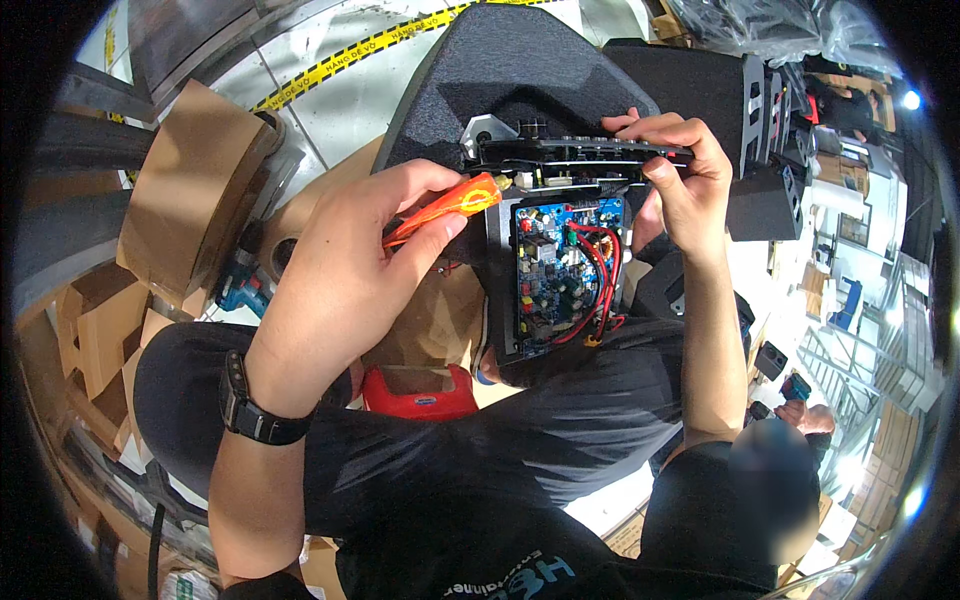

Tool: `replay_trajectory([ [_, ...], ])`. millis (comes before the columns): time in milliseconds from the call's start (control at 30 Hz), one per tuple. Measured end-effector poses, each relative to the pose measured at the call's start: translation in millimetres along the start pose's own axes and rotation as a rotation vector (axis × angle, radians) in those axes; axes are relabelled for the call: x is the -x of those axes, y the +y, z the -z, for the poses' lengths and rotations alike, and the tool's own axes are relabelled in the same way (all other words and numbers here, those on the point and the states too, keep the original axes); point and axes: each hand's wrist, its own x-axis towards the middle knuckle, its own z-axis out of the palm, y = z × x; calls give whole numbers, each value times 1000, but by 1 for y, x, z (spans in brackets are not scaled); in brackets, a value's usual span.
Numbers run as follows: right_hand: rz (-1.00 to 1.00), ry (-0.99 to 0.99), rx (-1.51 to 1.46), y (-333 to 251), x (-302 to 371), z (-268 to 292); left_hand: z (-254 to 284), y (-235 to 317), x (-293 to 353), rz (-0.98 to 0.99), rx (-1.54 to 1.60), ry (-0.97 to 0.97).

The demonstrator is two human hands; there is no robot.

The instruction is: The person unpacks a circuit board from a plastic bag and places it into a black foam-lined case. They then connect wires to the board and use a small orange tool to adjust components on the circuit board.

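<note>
Currently, left hand (368,232): closed round an orange object (474,196) with a narrow tip, aimed toward the black panel (565,154); exact kind unclear.
Right hand (684,178): thumb and fingers pinching the panel's right end.
Panel position: nearly edge-on, just beyond the blue circuit board (545,282), near the dark cabinet (505,75).
Red wires (606,298): looped over the board's right side.
Risk, panel: could tip onto exposed components if the one-sided pinch slips.
Risk, wires: might snag should the panel swing down.
Risk, tip: may scrape parts if the left hand jerks.
</note>
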Motion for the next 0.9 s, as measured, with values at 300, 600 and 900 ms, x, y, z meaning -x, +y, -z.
replay_trajectory([
  [300,22,-3,13,0,1,-1,0,-2,-2,-68,16,6],
  [600,4,13,7,1,4,-1,-3,-3,-2,-139,56,58],
  [900,30,-28,44,1,3,0,-4,-6,-3,-132,73,55],
])
